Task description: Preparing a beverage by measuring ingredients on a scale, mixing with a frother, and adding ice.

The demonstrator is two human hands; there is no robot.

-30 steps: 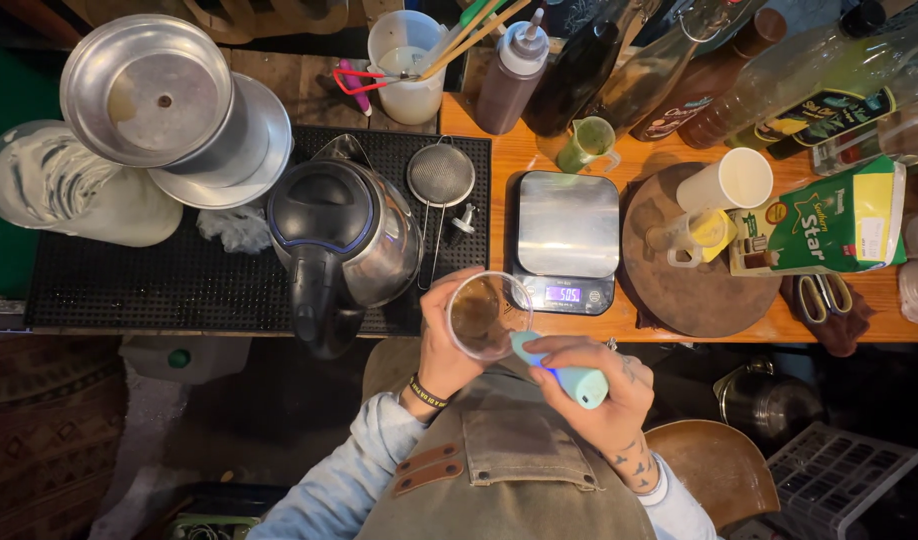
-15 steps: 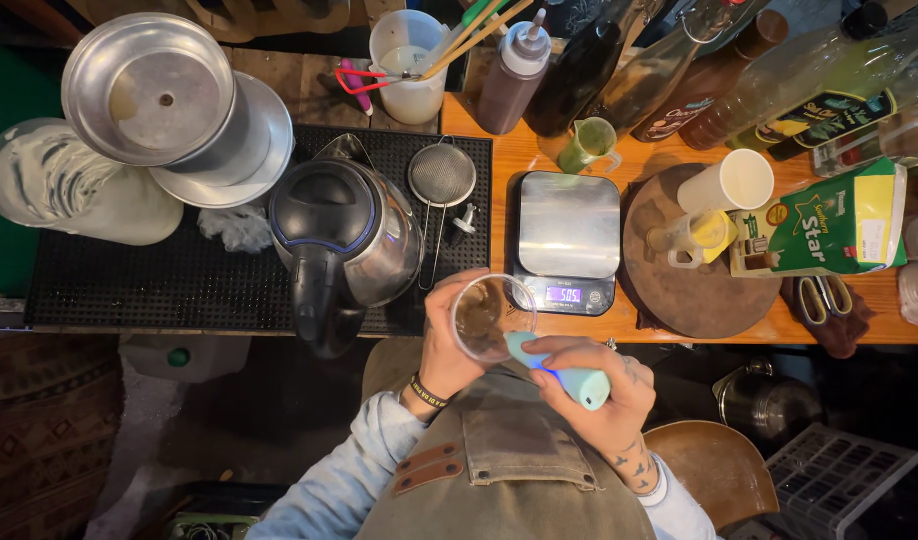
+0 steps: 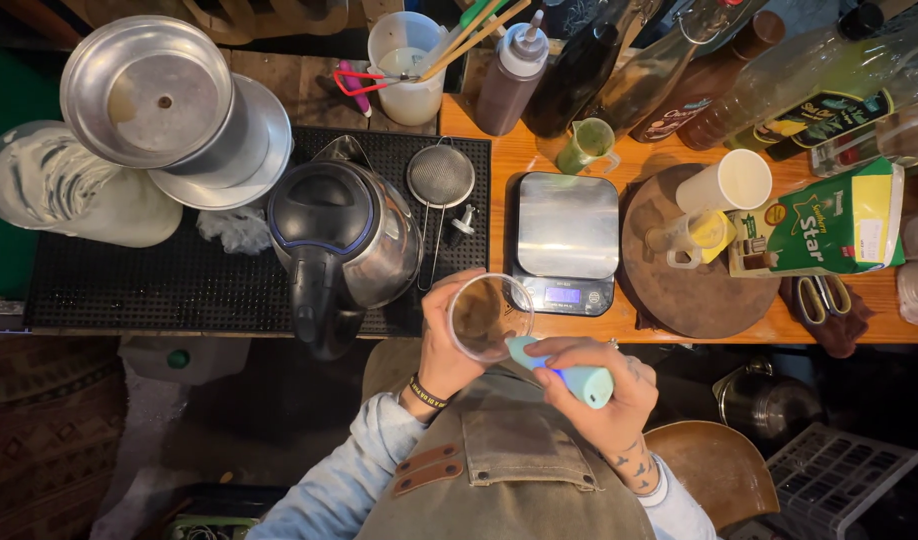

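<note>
My left hand [image 3: 441, 345] grips a clear glass cup [image 3: 489, 316] with brown liquid in it, held just in front of the counter edge. My right hand [image 3: 599, 385] holds a light blue hand-held tool [image 3: 569, 374] whose tip points into the cup's rim. Both hands are close to my chest, over a brown apron. A small digital scale [image 3: 567, 238] with a steel platform sits on the counter right behind the cup.
A steel electric kettle [image 3: 344, 245] and a fine mesh strainer [image 3: 440, 178] rest on a black mat [image 3: 129, 290]. Stacked metal bowls [image 3: 169, 100] stand at the left. A round wooden board [image 3: 694, 290] carries a white cup [image 3: 727, 182]. Bottles line the back; a green packet [image 3: 829, 225] lies right.
</note>
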